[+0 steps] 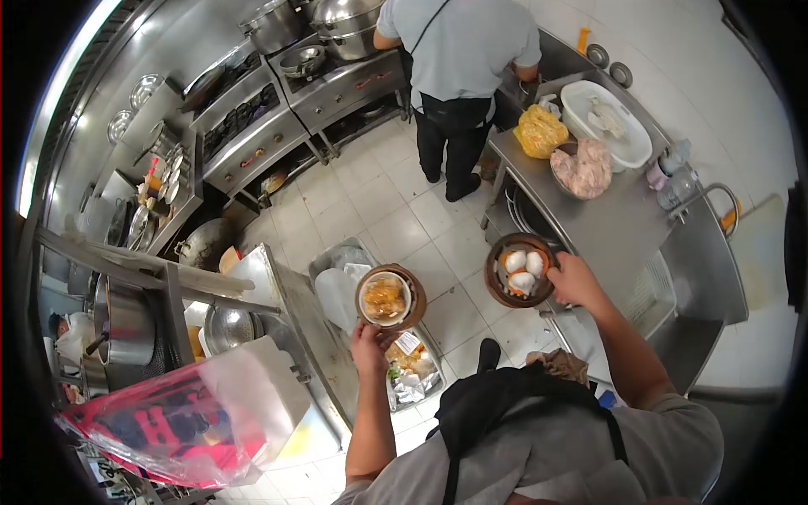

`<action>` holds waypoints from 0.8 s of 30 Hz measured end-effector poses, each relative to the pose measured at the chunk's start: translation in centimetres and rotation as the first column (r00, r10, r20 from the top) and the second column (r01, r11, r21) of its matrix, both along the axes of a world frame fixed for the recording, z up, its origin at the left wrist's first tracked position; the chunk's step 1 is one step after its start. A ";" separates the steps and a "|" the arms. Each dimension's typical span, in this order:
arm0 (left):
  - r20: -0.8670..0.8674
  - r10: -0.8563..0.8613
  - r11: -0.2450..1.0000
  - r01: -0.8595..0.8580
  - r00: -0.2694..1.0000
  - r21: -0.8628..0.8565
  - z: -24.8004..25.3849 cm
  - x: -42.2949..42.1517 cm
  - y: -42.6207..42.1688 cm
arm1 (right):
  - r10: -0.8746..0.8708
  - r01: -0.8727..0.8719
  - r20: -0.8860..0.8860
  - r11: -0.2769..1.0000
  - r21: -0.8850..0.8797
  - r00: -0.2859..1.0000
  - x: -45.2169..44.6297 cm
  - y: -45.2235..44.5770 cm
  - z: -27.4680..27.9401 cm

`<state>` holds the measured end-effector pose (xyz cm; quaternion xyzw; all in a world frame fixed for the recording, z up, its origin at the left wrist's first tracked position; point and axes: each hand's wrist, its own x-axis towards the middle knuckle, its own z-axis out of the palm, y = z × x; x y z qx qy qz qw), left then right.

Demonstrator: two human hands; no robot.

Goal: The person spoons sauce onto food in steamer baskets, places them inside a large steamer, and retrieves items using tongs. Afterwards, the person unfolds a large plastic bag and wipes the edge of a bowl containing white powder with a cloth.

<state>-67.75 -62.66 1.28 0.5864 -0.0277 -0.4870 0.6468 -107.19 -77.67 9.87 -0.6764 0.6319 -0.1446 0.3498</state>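
My left hand [370, 347] grips the near edge of a round brown steamer basket [418, 300]. Inside that basket sits a white bowl [362, 298] with golden-brown food [385, 300]. My right hand [576, 281] is closed on the right rim of a second brown steamer basket [493, 284]. Three white buns [517, 262] with orange showing around them lie in it. Both baskets are held level above the floor, apart from each other. My fingertips under the rims are partly hidden.
A person in a grey shirt [471, 50] stands ahead by the steel sink counter [589, 227]. On it are a white tub [638, 151], a yellow bag [541, 132] and bagged pale meat [587, 168]. Stoves [261, 139] line the back left; a steel table [316, 349] stands at left.
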 end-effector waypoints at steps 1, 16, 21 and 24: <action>0.012 0.020 1.000 -0.020 1.000 0.000 -0.4 1.1 -0.8 | -0.006 0.003 0.039 0.997 0.073 0.999 2.0 -1.4 1.0; 0.102 0.221 0.975 -0.222 0.970 -0.008 1.0 14.5 -20.3 | 0.303 -0.328 0.132 0.908 0.261 0.944 21.5 -23.3 3.3; 0.065 0.190 0.981 -0.187 0.980 -0.043 4.2 20.5 -31.1 | 0.395 -0.407 0.098 0.875 0.263 0.913 26.9 -32.6 1.5; 0.096 0.190 0.982 -0.186 0.977 -0.044 5.9 24.9 -38.2 | 0.381 -0.389 0.086 0.875 0.288 0.921 31.7 -36.8 0.4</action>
